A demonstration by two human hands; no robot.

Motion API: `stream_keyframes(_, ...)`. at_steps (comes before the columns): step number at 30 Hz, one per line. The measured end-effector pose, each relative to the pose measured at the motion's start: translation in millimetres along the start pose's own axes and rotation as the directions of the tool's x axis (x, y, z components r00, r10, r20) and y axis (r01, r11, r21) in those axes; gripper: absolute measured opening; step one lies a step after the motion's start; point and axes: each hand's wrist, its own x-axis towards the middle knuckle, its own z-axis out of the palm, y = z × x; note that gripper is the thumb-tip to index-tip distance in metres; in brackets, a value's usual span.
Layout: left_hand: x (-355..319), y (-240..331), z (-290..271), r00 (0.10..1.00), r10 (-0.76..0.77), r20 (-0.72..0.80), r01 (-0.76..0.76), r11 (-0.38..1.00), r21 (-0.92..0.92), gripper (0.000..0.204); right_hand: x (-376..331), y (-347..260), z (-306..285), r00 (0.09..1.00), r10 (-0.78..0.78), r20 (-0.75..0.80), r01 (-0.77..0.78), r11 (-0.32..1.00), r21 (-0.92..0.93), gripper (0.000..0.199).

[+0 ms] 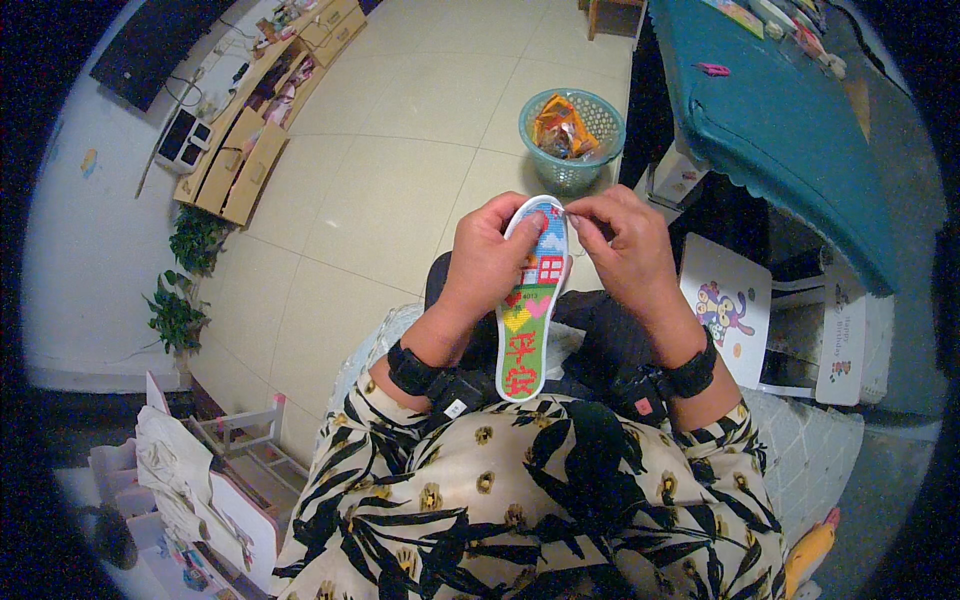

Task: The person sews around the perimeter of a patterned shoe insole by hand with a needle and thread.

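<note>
Right fingers [600, 207] pinch together, on what I can't tell, by the insole [531, 300] the left hand [483, 260] grips above the lap [605, 325], perhaps mid-stitch, so next needs a gentle pull.

A light-green basket [570, 175] stands near a cloth-covered table [780, 130].

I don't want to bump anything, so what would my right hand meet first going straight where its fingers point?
Most likely the patterned insole: your right hand points left toward its upper right edge, though whether they already touch is hard to tell.
</note>
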Motion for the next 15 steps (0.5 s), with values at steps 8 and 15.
stream_keyframes(8, 0.3, 0.4, 6.4, 0.87, 0.491, 0.036, -0.422, 0.706, 0.568, 0.012, -0.5, 1.4, 0.6, 0.998, -0.034, -0.044, 0.03, 0.997, -0.077, 0.008)
stream_keyframes(15, -2.5, -10.2, 13.6, 0.821, 0.559, 0.111, -0.523, 0.662, 0.537, 0.013, -7.2, 12.8, 10.0, 0.957, 0.287, 0.029, -0.28, 0.895, 0.347, 0.008)
